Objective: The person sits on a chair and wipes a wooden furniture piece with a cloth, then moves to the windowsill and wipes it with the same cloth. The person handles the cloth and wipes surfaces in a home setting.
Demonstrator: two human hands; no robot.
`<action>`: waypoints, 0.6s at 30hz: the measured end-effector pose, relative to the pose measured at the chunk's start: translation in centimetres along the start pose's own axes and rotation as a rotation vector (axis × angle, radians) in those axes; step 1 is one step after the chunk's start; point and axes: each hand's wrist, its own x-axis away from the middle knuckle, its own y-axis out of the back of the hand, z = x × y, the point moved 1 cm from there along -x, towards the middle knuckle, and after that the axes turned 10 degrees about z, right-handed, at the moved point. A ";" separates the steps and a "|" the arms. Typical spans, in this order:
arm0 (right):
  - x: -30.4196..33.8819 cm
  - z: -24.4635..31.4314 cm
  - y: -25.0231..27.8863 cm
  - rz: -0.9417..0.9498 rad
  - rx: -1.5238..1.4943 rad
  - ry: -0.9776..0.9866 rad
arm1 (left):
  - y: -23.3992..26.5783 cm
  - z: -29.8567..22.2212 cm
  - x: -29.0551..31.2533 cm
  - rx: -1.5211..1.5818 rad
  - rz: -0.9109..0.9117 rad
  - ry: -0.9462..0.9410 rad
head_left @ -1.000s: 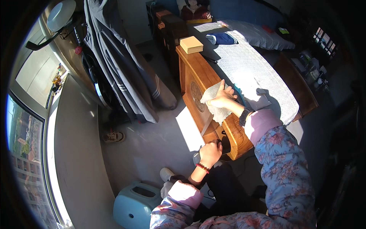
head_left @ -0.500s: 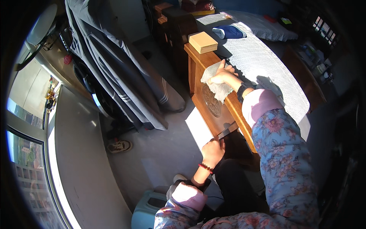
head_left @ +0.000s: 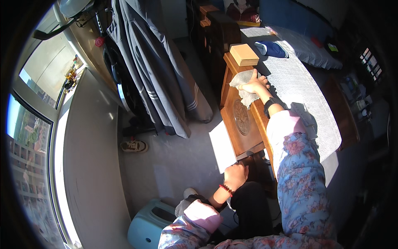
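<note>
My right hand [head_left: 254, 86] presses a thin greyish-white cloth [head_left: 248, 98] against the top edge of a brown wooden cabinet [head_left: 260, 118]. The cloth hangs partly over the cabinet's front panel, above a carved oval medallion [head_left: 241, 118]. One finger of that hand points away from me, while the others bend over the cloth. Lower down, my left hand [head_left: 236, 175] is curled into a fist just below the panel's bottom corner, close to my knee. Nothing shows in it.
A tan box [head_left: 243, 55] sits on the cabinet's far end. Beyond the edge lies a white-covered surface [head_left: 296, 79] with a folded blue cloth item [head_left: 271, 49]. Grey garments [head_left: 161, 74] hang at left. A shoe [head_left: 134, 146] and a blue stool [head_left: 143, 226] are on the floor.
My left hand has come away from the panel's lower edge and moved toward my knee, curled. My right hand keeps the cloth at the cabinet's top edge. The whole view has shifted.
</note>
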 end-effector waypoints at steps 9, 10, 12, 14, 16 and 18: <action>11.6 -10.0 -3.5 0.018 -0.017 0.092 | -3.2 -3.4 2.2 -0.045 -0.073 0.034; 13.3 -11.6 -4.2 -0.004 -0.009 0.100 | -3.9 -3.8 2.6 -0.052 -0.038 0.055; 16.9 -14.6 -5.8 -0.047 0.005 0.106 | -5.3 -4.7 3.6 -0.021 -0.012 0.079; 20.0 -17.2 -7.0 -0.056 -0.006 0.105 | -6.7 -5.5 4.9 -0.008 0.019 0.088; 22.7 -19.3 -8.0 -0.076 -0.012 0.110 | -7.9 -6.2 6.0 -0.003 0.038 0.103; 24.7 -21.1 -8.9 -0.122 -0.048 0.139 | -9.0 -6.6 7.1 -0.001 0.091 0.154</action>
